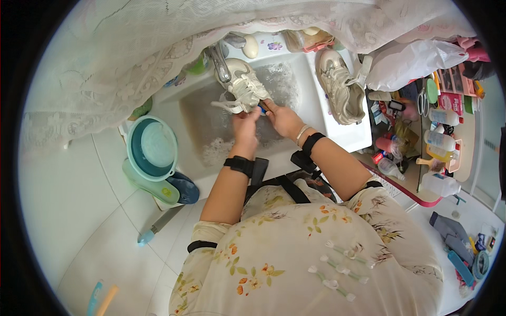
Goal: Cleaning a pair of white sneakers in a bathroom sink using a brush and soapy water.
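Note:
A white lace-up sneaker (243,85) is over the grey, sudsy water in a white sink (189,146), its toe beside the metal faucet (219,63). My left hand (246,128) grips the sneaker's near end, with its fingertips partly hidden. My right hand (282,118) is closed on a small brush (264,106) with a blue part, pressed close to the shoe's opening; most of the brush is hidden. The other sneaker (342,89), also pale with laces, lies on the sink's right ledge.
Left of the sink are a teal basin (132,150), a green basin (148,185) and a dark blue insole-shaped item (185,189). A bar of soap (250,46) sits behind the faucet. A lace curtain (158,47) hangs across the far side. Bottles (440,140) crowd the right counter.

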`<state>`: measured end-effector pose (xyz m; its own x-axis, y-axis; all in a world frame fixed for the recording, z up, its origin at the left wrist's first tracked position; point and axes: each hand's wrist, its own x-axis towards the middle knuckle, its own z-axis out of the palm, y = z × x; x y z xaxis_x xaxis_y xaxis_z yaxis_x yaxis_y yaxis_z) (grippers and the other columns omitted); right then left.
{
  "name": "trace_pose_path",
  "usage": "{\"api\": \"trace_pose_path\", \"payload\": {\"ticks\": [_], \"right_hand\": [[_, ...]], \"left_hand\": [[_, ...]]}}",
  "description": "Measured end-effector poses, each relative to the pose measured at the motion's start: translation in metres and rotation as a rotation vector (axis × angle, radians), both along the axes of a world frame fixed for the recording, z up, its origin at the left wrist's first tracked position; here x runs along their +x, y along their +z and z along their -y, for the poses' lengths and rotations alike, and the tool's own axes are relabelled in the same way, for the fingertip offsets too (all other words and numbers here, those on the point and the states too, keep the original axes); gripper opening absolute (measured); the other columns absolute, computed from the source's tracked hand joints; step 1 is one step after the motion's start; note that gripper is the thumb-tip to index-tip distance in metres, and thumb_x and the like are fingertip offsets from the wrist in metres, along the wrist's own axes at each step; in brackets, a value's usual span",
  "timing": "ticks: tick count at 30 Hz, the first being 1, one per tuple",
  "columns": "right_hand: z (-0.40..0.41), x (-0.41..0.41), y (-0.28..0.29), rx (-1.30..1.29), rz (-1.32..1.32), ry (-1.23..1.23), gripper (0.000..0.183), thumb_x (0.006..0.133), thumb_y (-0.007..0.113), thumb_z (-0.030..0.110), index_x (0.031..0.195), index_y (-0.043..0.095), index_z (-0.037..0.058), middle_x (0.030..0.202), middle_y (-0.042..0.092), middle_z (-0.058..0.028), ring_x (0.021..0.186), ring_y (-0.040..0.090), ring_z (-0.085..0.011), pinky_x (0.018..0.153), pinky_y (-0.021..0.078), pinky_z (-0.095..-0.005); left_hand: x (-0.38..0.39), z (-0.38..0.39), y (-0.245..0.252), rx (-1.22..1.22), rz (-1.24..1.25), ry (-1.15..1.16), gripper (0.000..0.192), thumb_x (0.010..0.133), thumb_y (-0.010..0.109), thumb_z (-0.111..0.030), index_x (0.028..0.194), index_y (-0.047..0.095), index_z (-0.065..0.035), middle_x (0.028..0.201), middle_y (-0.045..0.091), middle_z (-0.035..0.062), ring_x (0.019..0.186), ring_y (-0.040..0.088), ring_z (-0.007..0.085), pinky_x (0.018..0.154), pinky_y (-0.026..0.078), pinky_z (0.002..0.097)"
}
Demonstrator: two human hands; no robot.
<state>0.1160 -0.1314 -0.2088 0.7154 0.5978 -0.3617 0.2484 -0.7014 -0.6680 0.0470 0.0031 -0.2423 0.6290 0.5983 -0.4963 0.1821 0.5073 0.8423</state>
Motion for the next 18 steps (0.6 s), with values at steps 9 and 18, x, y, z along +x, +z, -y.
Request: {"api": "trace_pose_path", "payload": {"ticks": [9, 18], "right_hand": [[0.026, 0.013, 0.016, 0.044, -0.249, -0.031, 0.043, 0.096, 0.047, 0.016, 0.138, 0.048, 0.0061, 0.104, 0.066, -0.0261, 0.095, 0.064, -0.0417, 0.082, 0.0507, -0.0468], [0.027, 0.03, 0.067, -0.493, 0.308, 0.367, 0.063, 0.089, 0.051, 0.012, 0.15, 0.034, 0.0146, 0.099, 0.07, -0.019, 0.086, 0.07, -0.033, 0.07, 0.053, -0.047]], "left_hand": [[0.045, 0.024, -0.026, -0.812, -0.185, -0.064, 0.044, 0.103, 0.041, -0.044, 0.135, 0.045, -0.0136, 0.128, 0.056, 0.0127, 0.114, 0.058, 0.0351, 0.088, 0.05, 0.056], [0.049, 0.059, -0.019, -0.536, -0.308, 0.131, 0.021, 0.101, 0.042, -0.014, 0.114, 0.055, -0.0033, 0.107, 0.062, 0.0134, 0.093, 0.063, 0.0306, 0.078, 0.055, 0.0484]]}}
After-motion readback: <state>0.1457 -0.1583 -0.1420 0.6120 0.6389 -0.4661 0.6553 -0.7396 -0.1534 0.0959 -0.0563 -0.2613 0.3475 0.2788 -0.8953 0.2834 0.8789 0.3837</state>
